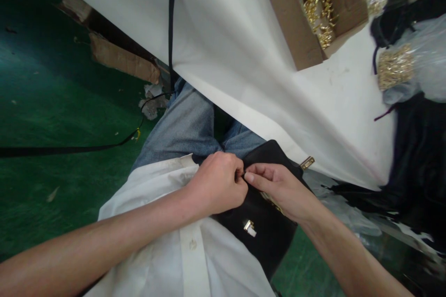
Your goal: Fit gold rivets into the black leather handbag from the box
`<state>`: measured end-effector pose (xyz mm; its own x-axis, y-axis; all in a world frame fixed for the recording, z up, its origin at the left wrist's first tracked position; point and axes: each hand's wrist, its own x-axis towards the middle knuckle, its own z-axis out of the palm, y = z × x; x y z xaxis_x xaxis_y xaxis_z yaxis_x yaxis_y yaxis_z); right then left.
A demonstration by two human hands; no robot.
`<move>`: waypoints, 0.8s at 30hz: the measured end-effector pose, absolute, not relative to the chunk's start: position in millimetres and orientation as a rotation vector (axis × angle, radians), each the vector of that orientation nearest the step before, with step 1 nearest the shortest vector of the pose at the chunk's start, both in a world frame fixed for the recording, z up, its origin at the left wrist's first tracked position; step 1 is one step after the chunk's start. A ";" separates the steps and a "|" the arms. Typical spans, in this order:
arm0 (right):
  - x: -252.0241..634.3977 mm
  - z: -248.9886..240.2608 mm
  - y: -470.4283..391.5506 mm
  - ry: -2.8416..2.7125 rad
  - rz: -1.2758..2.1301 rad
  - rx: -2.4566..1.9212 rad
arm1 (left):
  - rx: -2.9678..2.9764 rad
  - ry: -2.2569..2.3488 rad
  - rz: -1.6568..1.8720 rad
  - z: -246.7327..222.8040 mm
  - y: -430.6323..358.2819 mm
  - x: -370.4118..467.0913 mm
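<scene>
On my lap lies a black bag point(275, 246) with gold-coloured metal fittings. A small clasp point(249, 228) with a white piece on it sits on its near face, and a gold zipper pull or tag point(307, 163) sticks out at its far right corner. Over the bag's upper part my left hand point(221, 183) is closed, thumb and fingers pinched together. My right hand point(275, 185) pinches close beside it, fingertips almost meeting the left ones. Whatever lies between the fingertips is too small and covered to name. More gold hardware shows partly under my right palm.
A cardboard box point(289, 21) of small gold metal parts stands on the white-covered table point(230, 46). To its right are a plastic bag of gold parts point(397, 67) and dark material point(418, 148). A black strap point(172, 23) hangs over the table's edge; cardboard point(121, 58) lies below.
</scene>
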<state>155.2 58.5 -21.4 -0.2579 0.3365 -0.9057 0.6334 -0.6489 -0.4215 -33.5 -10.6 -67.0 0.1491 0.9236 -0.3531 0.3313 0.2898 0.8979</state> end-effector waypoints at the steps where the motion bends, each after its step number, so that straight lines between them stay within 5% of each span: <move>1: 153.3 -20.3 58.6 1.201 -2.000 1.756 | 1.252 1.406 0.651 -67.3 -11.1 -33.7; 24: 160.1 -21.7 67.8 1.264 -1.833 1.625 | 1.111 1.233 0.668 -77.2 -4.3 -35.8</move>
